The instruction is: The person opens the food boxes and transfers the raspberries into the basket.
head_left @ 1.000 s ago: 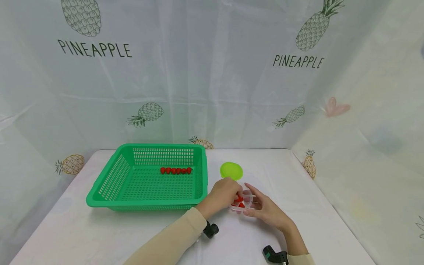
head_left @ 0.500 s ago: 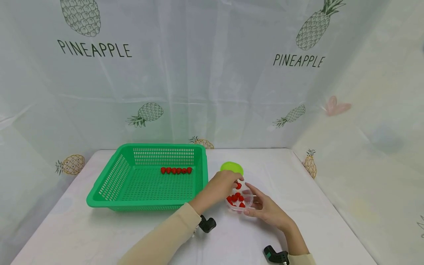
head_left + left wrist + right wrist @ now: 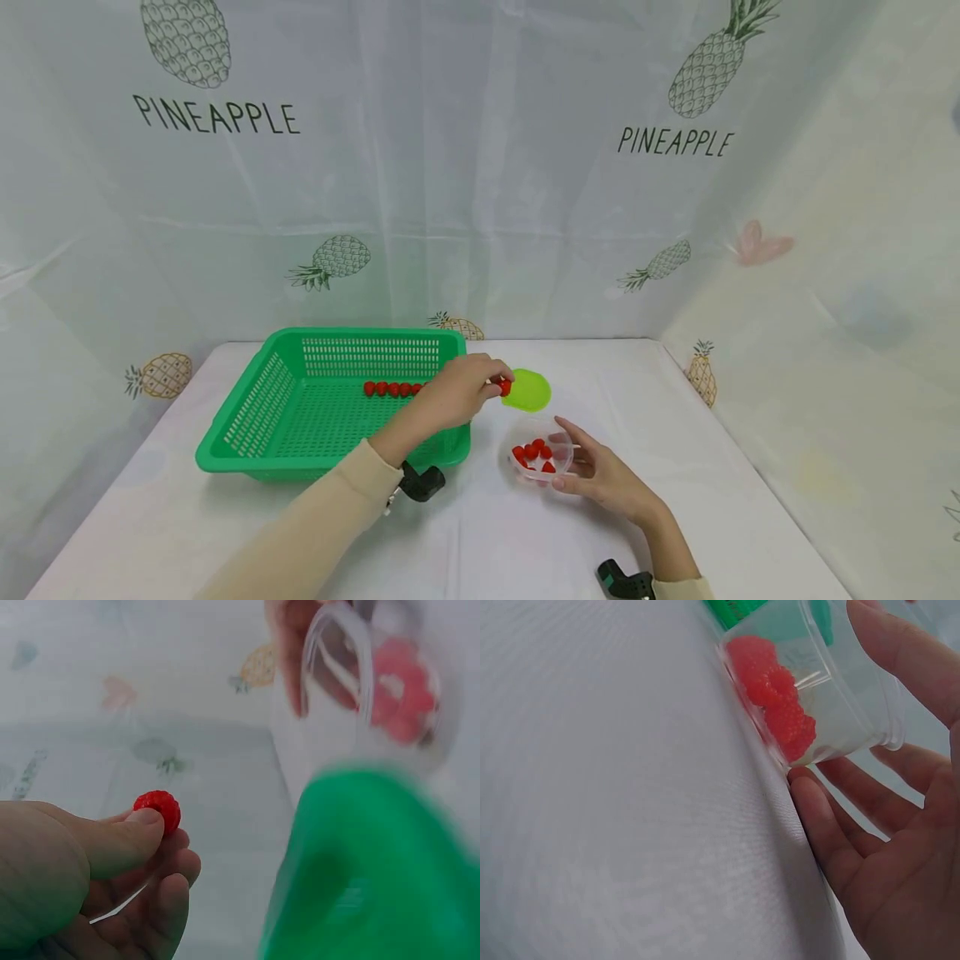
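A red raspberry (image 3: 166,806) is pinched between the thumb and fingers of my left hand (image 3: 453,390), which is over the right side of the green basket (image 3: 337,461) in the head view. My right hand (image 3: 609,477) holds a small clear plastic tub (image 3: 840,697) from its right side, thumb and fingers spread around the wall. Several raspberries (image 3: 531,452) lie at the bottom of that tub. Inside the basket, more raspberries (image 3: 393,389) stand in a row near the back, its right end hidden by my left hand.
A flat lime-green lid (image 3: 529,391) lies on the white table (image 3: 675,400) behind the tub, just right of the held raspberry. Behind the table hangs a pineapple-print curtain (image 3: 480,183). Small black wrist devices (image 3: 422,483) sit on both wrists.
My left hand has come up out of the tub with a raspberry and moved left to the basket's right side. My right hand stays at the tub.
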A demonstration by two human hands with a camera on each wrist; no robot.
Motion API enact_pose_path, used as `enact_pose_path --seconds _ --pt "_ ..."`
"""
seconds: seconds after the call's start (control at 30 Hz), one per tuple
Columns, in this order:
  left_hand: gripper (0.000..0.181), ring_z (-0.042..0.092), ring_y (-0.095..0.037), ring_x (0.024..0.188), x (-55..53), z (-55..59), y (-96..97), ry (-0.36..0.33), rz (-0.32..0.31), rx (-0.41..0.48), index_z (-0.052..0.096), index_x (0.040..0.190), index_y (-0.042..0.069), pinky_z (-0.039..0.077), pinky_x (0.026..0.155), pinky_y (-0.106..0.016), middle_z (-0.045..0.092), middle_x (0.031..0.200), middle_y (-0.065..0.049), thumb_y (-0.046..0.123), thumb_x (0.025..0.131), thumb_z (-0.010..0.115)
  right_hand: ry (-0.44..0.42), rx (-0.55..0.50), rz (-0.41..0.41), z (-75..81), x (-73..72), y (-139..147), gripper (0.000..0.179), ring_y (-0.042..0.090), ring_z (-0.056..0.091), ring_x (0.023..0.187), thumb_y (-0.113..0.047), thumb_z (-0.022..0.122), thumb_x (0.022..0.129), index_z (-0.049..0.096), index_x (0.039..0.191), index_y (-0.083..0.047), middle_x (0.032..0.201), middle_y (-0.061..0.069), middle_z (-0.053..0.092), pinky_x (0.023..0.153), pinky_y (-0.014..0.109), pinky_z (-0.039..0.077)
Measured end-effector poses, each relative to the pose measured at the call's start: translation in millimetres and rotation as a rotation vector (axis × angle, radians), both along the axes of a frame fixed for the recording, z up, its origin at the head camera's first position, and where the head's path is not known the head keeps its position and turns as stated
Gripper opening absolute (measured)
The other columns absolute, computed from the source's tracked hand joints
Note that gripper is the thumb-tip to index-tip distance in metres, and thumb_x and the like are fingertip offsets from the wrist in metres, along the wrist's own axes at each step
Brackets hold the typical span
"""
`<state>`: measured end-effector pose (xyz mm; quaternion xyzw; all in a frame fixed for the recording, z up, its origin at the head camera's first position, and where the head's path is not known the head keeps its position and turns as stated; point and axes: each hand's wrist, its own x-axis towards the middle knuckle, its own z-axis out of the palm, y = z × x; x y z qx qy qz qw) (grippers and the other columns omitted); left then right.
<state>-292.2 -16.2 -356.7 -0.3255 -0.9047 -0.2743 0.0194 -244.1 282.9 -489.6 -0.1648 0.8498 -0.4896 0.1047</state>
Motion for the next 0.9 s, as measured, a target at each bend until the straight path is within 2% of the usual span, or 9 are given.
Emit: enact_pose_path --seconds 0.07,0.13,0.27,0.33,0.43,0.57,0.67,0.9 --pt "0.024 0.064 -0.018 0.105 -4.1 9.4 -17.2 -0.027 0.03 0.015 0.073 0.128 0.013 0.056 0.089 -0.033 0.074 0.115 -0.001 0.012 0.105 0.068 0.0 0.001 0.001 -0.7 0.1 -0.3 0.093 0.035 0.058 0.136 -0.029 0.085 0.093 0.03 0.168 -0.021 0.155 0.013 0.054 0.11 0.032 0.051" --pt "0.026 0.067 -0.02 0.098 -10.4 17.1 -36.1 -0.052 0.059 0.031 0.072 0.132 0.014 0.057 0.085 -0.035 0.074 0.119 -0.003 0.012 0.106 0.066 0.002 0.001 0.001 -1.4 0.2 -0.3 0.093 0.035 0.058 0.137 -0.029 0.085 0.093 0.03 0.168 -0.022 0.155 0.013 0.054 0.108 0.026 0.05" --pt "0.03 0.07 -0.026 0.099 -26.1 27.3 -74.9 -0.063 0.123 0.02 0.068 0.138 0.016 0.056 0.084 -0.041 0.072 0.127 -0.007 0.015 0.109 0.062 0.008 -0.004 0.007 -1.9 0.2 0.0 0.093 0.035 0.058 0.137 -0.029 0.085 0.093 0.031 0.168 -0.022 0.154 0.013 0.054 0.105 0.018 0.048" --pt "0.03 0.068 -0.028 0.108 -34.1 30.5 -92.4 -0.06 0.152 0.01 0.067 0.139 0.015 0.056 0.089 -0.044 0.072 0.128 -0.009 0.016 0.109 0.061 0.01 -0.008 0.011 -1.7 0.2 0.1 0.093 0.036 0.057 0.138 -0.028 0.085 0.093 0.03 0.168 -0.022 0.155 0.014 0.054 0.106 0.019 0.048" --pt "0.03 0.068 -0.034 0.115 -44.3 32.6 -114.6 -0.074 0.179 0.008 0.066 0.138 0.012 0.056 0.094 -0.049 0.072 0.127 -0.013 0.015 0.109 0.061 0.013 -0.011 0.015 -1.3 0.3 0.1 0.094 0.037 0.057 0.138 -0.028 0.085 0.093 0.03 0.168 -0.021 0.155 0.015 0.054 0.11 0.027 0.05" --pt "0.029 0.067 -0.039 0.117 -55.5 30.8 -137.1 -0.064 0.195 -0.026 0.067 0.136 0.006 0.055 0.096 -0.054 0.072 0.125 -0.018 0.012 0.108 0.063 0.019 0.004 0.015 -1.5 0.4 0.5 0.094 0.037 0.057 0.138 -0.028 0.084 0.093 0.029 0.168 -0.018 0.155 0.015 0.054 0.112 0.04 0.05" --pt "0.027 0.067 -0.039 0.116 -63.0 25.9 -151.2 -0.058 0.209 -0.057 0.068 0.132 0.003 0.055 0.096 -0.055 0.073 0.122 -0.019 0.011 0.106 0.065 0.021 0.005 0.013 -1.7 0.4 0.4 0.095 0.037 0.057 0.138 -0.028 0.085 0.093 0.029 0.169 -0.017 0.154 0.015 0.054 0.112 0.041 0.049" --pt "0.025 0.069 -0.039 0.109 -76.6 7.3 -176.4 -0.074 0.215 -0.151 0.07 0.126 -0.003 0.057 0.092 -0.054 0.073 0.116 -0.02 0.008 0.104 0.068 0.026 -0.023 0.026 -2.1 0.2 0.3 0.095 0.037 0.058 0.137 -0.025 0.085 0.093 0.028 0.169 -0.016 0.155 0.015 0.054 0.105 0.016 0.047"
